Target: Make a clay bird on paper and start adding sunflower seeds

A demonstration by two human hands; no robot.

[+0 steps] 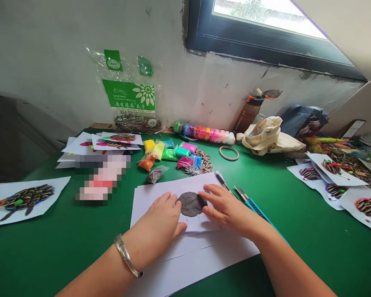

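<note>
Both spread, our L hand [165, 216] & R hand [227, 206] touch grey clay [191, 204]; knife [242, 194] beside R; coloured pkts [183, 151] beyond paper [146, 200].

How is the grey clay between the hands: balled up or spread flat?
Spread flat: the grey clay lies as a broad, rounded patch on the white paper.
</note>
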